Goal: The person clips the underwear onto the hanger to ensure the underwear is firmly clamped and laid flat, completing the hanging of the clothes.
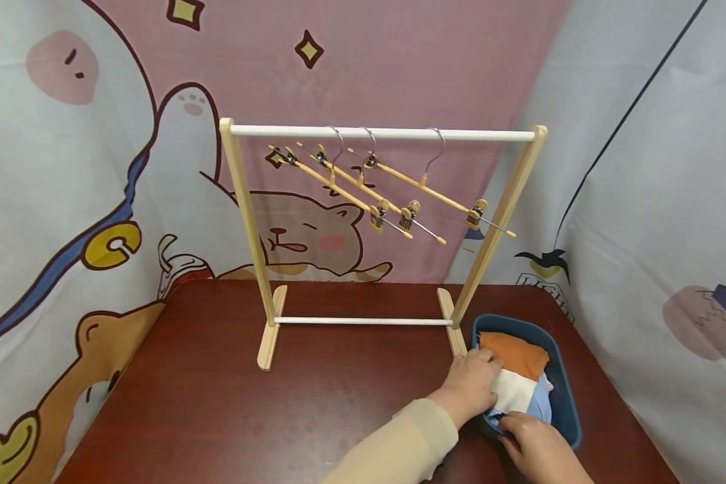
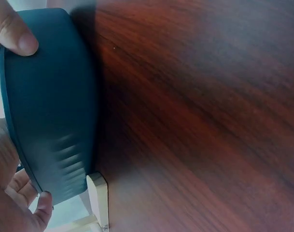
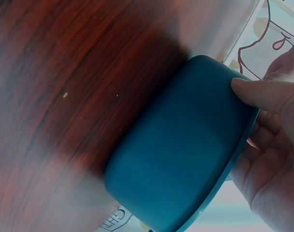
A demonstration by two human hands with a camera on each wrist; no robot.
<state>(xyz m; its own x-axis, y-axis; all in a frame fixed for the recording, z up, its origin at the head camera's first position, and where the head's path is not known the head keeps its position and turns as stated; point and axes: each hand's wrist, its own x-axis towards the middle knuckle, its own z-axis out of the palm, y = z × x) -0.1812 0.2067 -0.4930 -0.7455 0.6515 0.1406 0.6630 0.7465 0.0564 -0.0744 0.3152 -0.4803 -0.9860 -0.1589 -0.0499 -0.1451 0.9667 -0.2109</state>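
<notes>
A dark blue plastic bin [image 1: 559, 376] stands at the table's right side with folded clothes inside. On top lies an orange, white and light blue garment [image 1: 514, 386]. My left hand [image 1: 472, 383] is at the bin's left rim, its bent fingers over the garment's left edge; whether they grip it I cannot tell. Low at the near rim, my right hand [image 1: 538, 447] has its thumb [image 3: 248, 92] against the outer wall and its other fingers inside, holding the wall between them. The right thumb also shows in the left wrist view, on the bin's wall [image 2: 45, 87].
A wooden rack [image 1: 502, 202] with white bars stands behind, its right foot [image 1: 450, 316] close beside the bin. Three clip hangers [image 1: 438, 193] hang slanted from the top bar [image 1: 393, 133]. The brown table [image 1: 218, 403] backs onto a cartoon-printed cloth [image 1: 399, 60].
</notes>
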